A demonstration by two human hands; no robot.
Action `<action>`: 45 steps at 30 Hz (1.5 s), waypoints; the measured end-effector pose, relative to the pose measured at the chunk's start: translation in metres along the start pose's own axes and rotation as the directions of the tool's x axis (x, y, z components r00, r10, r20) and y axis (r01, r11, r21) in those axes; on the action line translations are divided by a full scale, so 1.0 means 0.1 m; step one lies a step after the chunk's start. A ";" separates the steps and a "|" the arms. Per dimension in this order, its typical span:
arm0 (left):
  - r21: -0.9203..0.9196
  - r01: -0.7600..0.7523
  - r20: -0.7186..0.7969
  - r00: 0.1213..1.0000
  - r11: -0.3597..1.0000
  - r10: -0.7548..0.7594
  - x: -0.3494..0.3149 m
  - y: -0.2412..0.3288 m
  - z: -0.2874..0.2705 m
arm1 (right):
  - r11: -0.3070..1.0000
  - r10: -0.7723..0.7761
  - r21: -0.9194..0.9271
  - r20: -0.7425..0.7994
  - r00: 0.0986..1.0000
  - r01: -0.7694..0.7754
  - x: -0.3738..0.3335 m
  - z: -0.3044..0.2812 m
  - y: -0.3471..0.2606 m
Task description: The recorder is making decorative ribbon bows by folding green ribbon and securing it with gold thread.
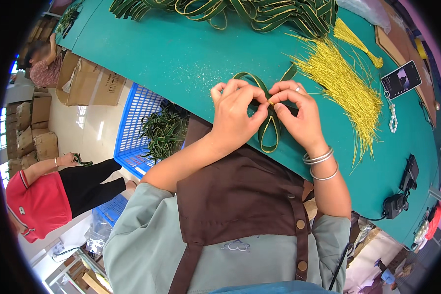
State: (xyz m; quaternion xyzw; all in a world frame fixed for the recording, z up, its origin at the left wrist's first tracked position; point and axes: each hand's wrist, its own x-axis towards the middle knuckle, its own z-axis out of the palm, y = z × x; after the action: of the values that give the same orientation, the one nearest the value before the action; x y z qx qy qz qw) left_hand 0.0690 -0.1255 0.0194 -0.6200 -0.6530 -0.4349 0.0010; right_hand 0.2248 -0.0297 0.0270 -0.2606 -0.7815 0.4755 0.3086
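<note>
Between my two hands is a green ribbon bow (268, 128) with gold edges, its loops spreading above and below the pinched middle. My left hand (237, 110) grips the bow's centre between thumb and fingertips. From the other side my right hand (299, 110) pinches the same spot, where a small bit of gold shows; whether that is a tie cannot be made out. A heap of yellow-gold ties (348, 83) lies just beyond my right hand. At the table's far side rests a long pile of green, gold-edged ribbon loops (259, 14).
A blue plastic basket (132, 125) of finished-looking green bows stands left of the green table (181, 54). On the right are a phone (402, 80) with a beaded strap and a black adapter (394, 206). A person in red (46, 198) and cardboard boxes (90, 81) are at left.
</note>
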 end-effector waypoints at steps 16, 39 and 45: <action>-0.386 0.279 0.262 0.947 0.879 -0.185 0.06 -0.13 -0.05 | 0.867 -0.314 -0.424 -0.053 0.948 0.263 -0.03 -0.01 -0.11; -0.503 0.365 0.342 0.917 0.784 -0.207 0.08 -0.18 -0.06 | 0.807 -0.376 -0.493 -0.005 0.927 0.325 0.00 0.05 -0.03; -0.500 0.360 0.347 0.916 0.788 -0.199 0.10 -0.17 -0.07 | 0.806 -0.375 -0.494 0.002 0.927 0.326 0.00 0.05 -0.04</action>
State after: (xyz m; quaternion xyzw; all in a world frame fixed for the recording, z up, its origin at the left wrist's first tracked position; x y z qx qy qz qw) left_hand 0.0492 -0.1194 0.0197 -0.5431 -0.5777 -0.5094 -0.3345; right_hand 0.2203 -0.0339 0.0285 -0.2032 -0.8943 0.1857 0.3527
